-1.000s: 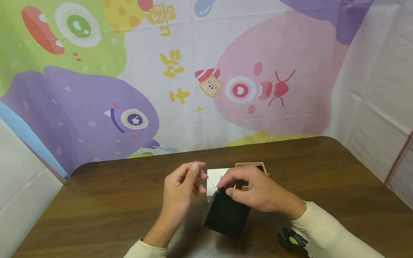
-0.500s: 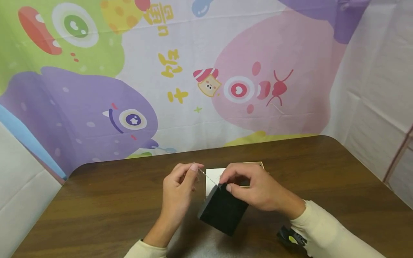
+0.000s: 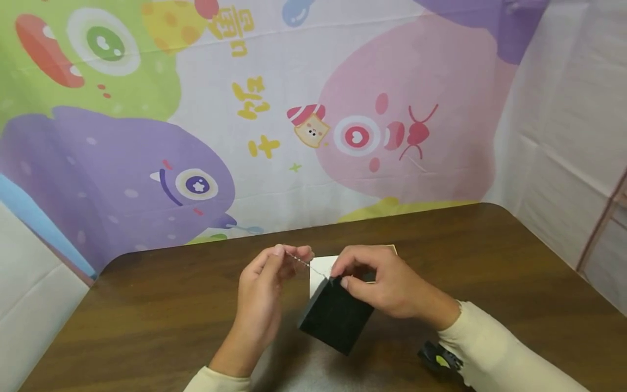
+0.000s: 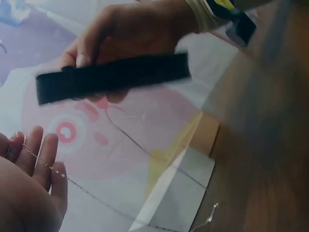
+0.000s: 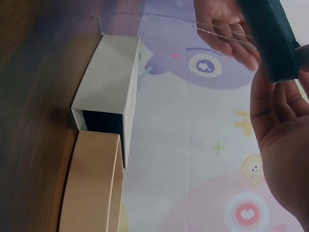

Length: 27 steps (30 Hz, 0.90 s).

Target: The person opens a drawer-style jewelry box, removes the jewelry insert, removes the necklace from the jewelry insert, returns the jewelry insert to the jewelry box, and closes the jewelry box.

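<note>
My left hand (image 3: 262, 296) pinches a thin silver chain necklace (image 3: 305, 263) between thumb and index finger, its other fingers loosely bent. The chain runs to the upper corner of a square black foam pad (image 3: 338, 316). Thumb and fingers of my right hand (image 3: 389, 283) grip that pad near the corner, holding it tilted above the table. In the left wrist view the pad (image 4: 113, 77) appears edge-on, and the chain (image 4: 91, 195) sags in a long loop with a small bright end hanging low. How the chain is fixed to the pad is hidden.
Behind the pad stands a white box sleeve (image 5: 106, 72), partly covered by my right hand in the head view. Next to it is an open tan box (image 5: 89, 179). The brown wooden table (image 3: 161, 305) meets a cartoon-printed cloth (image 3: 274, 201) at the back.
Both hands and the pad shift slightly left as the head view turns a little. The pad tilts further, and my left hand draws slightly away from it, with more chain showing between them.
</note>
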Motion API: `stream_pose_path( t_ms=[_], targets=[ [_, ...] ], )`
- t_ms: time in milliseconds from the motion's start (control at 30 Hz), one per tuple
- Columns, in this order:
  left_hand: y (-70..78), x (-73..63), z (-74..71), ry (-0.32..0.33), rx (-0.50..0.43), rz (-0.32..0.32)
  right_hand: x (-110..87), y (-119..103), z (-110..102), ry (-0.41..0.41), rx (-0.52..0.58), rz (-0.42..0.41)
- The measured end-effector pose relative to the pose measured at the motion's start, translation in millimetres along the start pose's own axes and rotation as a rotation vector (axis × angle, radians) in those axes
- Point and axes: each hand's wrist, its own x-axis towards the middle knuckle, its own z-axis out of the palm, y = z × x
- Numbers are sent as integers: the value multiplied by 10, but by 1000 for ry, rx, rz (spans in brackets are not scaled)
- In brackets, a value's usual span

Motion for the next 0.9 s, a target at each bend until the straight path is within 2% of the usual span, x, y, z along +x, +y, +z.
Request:
stream_pose_path(
  t_ms=[133,333,800,900],
  targets=[
    [20,-14,12,-20,-77,-74,-6,6,-12,-1,-22,-2],
    [47,-26,44,-7,-99,-125,-4,5,-16,-11,-20,6],
    [103,-16,1,22,-58,-97,7,18,30,0,-7,-3],
    [152,-2,-35,29,-17,-74,9,17,27,-2,-5,-1]
  ],
)
